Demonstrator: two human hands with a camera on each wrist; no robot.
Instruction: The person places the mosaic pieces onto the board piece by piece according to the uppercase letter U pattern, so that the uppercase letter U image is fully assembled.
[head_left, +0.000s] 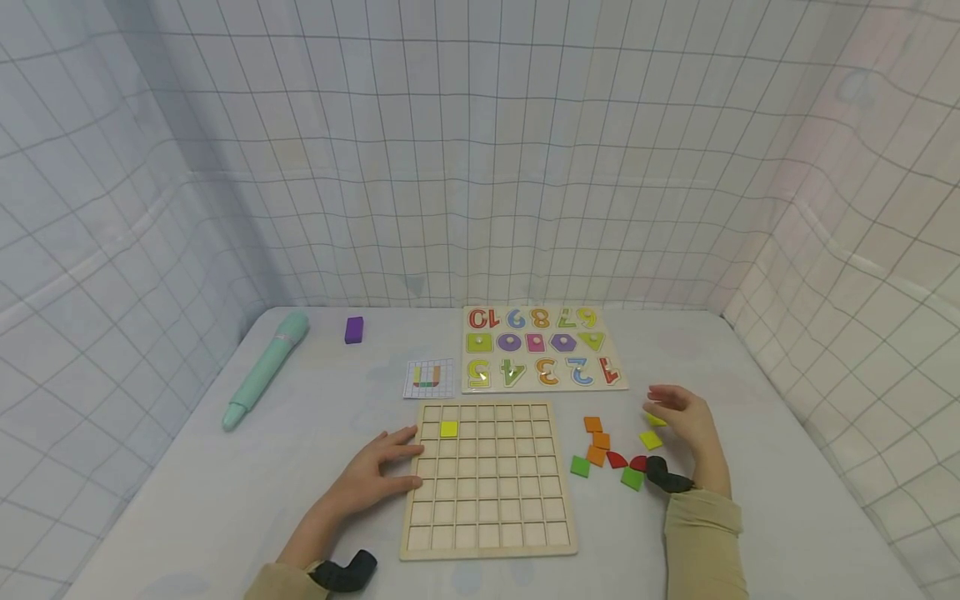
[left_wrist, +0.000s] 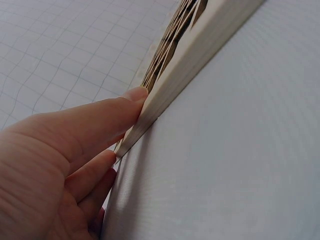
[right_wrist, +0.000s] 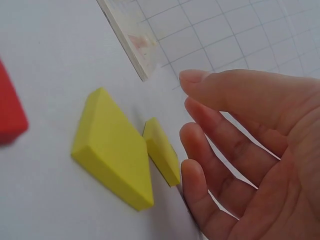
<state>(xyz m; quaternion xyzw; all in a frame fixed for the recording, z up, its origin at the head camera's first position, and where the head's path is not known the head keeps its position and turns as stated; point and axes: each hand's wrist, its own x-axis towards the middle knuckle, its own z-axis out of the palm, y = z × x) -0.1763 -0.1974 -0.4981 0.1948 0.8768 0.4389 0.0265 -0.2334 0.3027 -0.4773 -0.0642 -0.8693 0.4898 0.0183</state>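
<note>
A wooden grid board point(head_left: 487, 552) lies at the front of the table, with one yellow square tile point(head_left: 448, 429) in a cell near its upper left. My left hand point(head_left: 375, 475) touches the board's left edge with fingers extended; in the left wrist view the thumb point(left_wrist: 100, 117) rests against the wooden rim point(left_wrist: 165, 92). Over to the right, my right hand point(head_left: 684, 421) hovers by two loose yellow tiles, a nearer one point(right_wrist: 115, 150) and a farther one point(right_wrist: 161, 152). Its fingers are loosely bent, and nothing shows between them.
Beside the board lie orange tiles point(head_left: 592, 425), green tiles point(head_left: 580, 466) and red quarter-round pieces point(head_left: 617, 459). Behind are a pattern card point(head_left: 447, 367) and a number puzzle board point(head_left: 498, 342). A purple block point(head_left: 354, 330) and a mint-green folded umbrella-like object point(head_left: 266, 369) lie at the left.
</note>
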